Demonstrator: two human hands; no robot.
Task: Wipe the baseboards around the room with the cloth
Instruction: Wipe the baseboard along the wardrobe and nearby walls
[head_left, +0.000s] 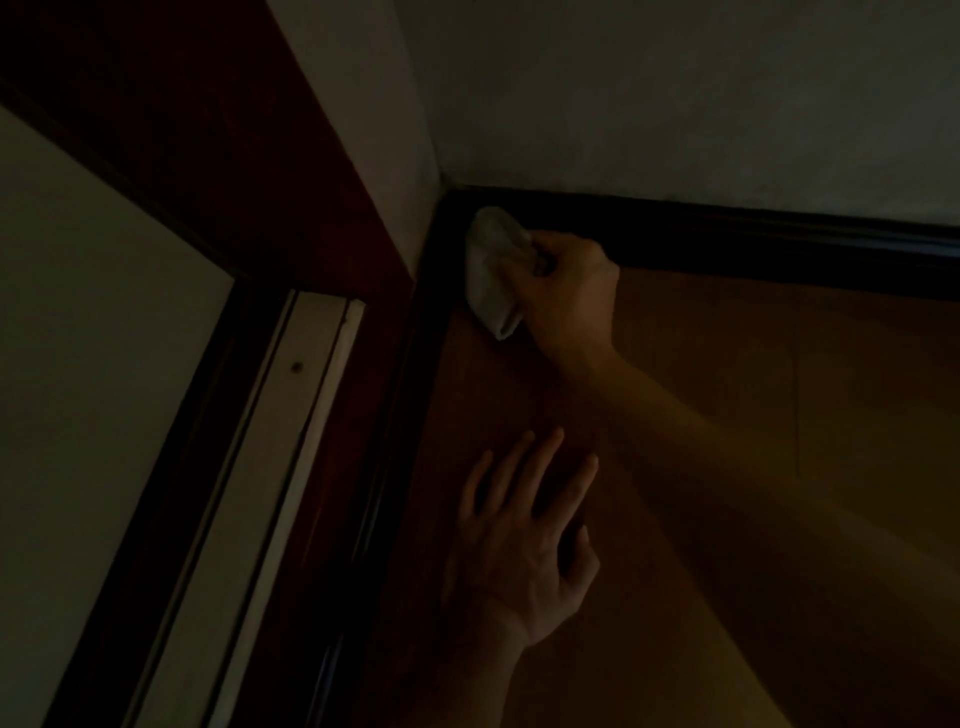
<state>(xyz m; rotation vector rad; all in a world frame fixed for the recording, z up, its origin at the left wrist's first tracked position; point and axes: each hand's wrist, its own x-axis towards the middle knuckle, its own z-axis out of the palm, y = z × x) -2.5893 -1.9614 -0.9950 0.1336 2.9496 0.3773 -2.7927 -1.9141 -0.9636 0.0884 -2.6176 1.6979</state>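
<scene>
Corner wipe in hand: my right grip (571, 291) grasps the cloth (493, 270) against the baseboard (727, 244), left grip (519, 535) released, flat on the floor (779, 441). Next I'd sweep steadily along the board

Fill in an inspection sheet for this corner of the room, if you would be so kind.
Surface: brown floor, dimly lit.
Job's things: pale cloth, bunched, pressed against the dark baseboard at the room's corner.
Clutter: nothing seen.
Hands: right hand grips the cloth; left hand rests flat on the floor, fingers spread.
Cables: nothing seen.
Surroundings: pale wall above the baseboard; reddish door frame to the left of the corner.
</scene>
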